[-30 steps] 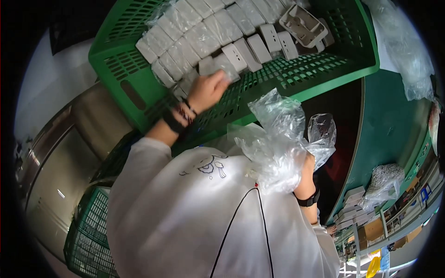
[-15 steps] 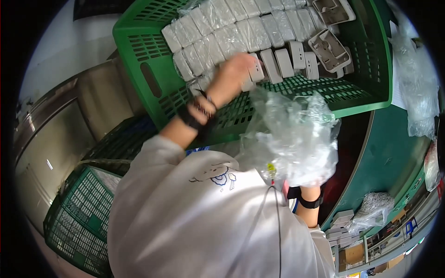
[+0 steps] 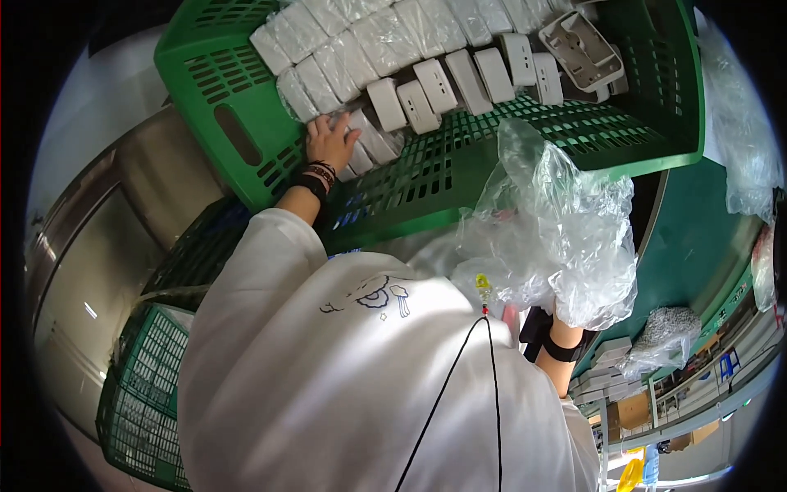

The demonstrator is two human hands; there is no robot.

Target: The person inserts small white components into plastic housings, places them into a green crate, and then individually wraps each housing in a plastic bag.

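Clear plastic bags (image 3: 570, 238) cover the right hand — I cannot tell its opening or hold. Farther, the left hand (image 3: 329, 148), fingers loosely spread, touches white cases (image 3: 377, 143) inside the green crate (image 3: 393, 230) — beyond stand wrapped packets (image 3: 387, 43).

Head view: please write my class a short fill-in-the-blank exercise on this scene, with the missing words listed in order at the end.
1. The left hand is inside a large slotted plastic crate coloured ____.
2. Crumpled clear plastic bags are gathered on the person's ____ side.
3. The long, thin cord hanging over the white shirt is coloured ____.

Missing words: green; right; black.
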